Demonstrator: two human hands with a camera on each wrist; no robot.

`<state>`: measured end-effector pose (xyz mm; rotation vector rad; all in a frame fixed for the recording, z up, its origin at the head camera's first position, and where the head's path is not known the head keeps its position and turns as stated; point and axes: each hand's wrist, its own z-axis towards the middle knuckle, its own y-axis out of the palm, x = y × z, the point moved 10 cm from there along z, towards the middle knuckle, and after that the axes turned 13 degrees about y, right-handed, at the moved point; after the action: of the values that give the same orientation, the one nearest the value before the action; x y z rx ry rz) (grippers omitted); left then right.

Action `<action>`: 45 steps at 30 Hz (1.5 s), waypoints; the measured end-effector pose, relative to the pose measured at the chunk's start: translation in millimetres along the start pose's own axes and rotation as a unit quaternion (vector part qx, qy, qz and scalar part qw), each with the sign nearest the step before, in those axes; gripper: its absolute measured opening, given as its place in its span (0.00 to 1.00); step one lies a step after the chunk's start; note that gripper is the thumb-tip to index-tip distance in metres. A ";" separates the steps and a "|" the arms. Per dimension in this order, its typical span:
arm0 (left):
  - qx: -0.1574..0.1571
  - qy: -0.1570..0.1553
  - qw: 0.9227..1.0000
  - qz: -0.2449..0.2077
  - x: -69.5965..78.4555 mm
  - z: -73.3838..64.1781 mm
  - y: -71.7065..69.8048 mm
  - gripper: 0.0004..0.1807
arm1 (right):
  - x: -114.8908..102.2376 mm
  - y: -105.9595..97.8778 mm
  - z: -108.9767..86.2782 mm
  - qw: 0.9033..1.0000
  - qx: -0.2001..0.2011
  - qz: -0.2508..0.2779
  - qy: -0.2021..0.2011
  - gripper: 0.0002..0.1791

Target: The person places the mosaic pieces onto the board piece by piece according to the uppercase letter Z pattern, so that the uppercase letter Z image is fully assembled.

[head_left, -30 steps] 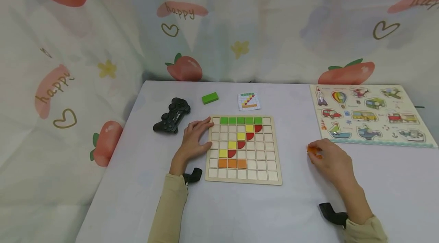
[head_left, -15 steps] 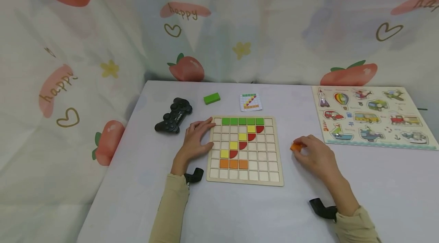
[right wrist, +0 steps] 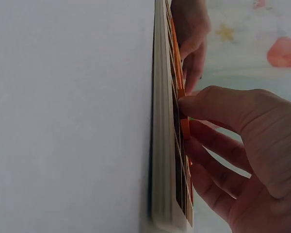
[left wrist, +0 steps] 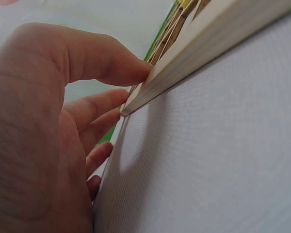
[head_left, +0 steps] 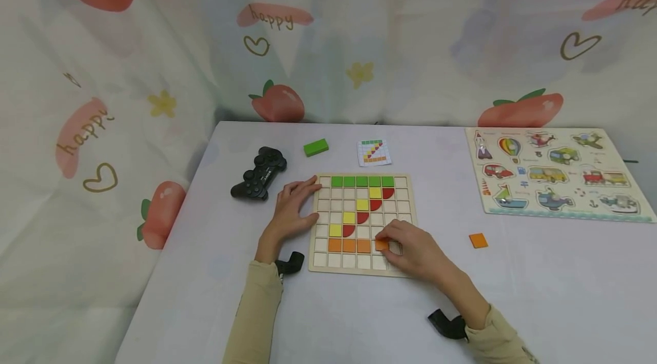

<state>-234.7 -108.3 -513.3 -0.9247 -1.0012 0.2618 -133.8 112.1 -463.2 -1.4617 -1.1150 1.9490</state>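
The wooden grid board (head_left: 349, 261) lies on the table with green, yellow, red and orange tiles in its cells. My left hand (head_left: 290, 210) rests at its left side, thumb and fingertips against the edge; the left wrist view shows the thumb (left wrist: 131, 72) touching the wooden rim. Between thumb and fingers, my right hand (head_left: 418, 253) pinches an orange square tile (head_left: 381, 245) at the cell right of three orange tiles (head_left: 349, 245). This hand covers the lower right cells. Seen from the right wrist, the pinched tile (right wrist: 185, 128) is low over the board.
Another orange tile (head_left: 478, 240) lies on the table to the right. Behind the board are a pattern card (head_left: 374, 153) and a green block (head_left: 315, 148). A black game controller (head_left: 259, 173) sits at left, a picture puzzle board (head_left: 556, 173) at back right.
My right hand has moved left from the bare table onto the board, bringing an orange tile. The other orange tile now shows where that hand was. My left hand stays at the board's edge.
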 end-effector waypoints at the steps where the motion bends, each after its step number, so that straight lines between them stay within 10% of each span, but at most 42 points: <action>1: -0.002 -0.001 1.000 0.001 -0.1 0.3 0.4 0.38 | -2.5 1.3 0.4 1.000 0.002 0.000 -0.004 0.14; 28: 0.002 0.010 1.000 0.012 1.5 5.0 0.4 0.38 | 5.5 -1.6 0.6 1.000 -0.002 -0.017 0.022 0.15; 45: -0.002 -0.005 1.000 0.010 -1.3 -0.4 1.0 0.38 | 122.3 -89.6 -63.1 0.982 -0.018 -0.046 0.184 0.24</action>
<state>-234.9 -108.6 -515.0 -0.9386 -1.0028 0.2809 -124.6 276.0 -466.0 -1.6711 -1.0308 1.5217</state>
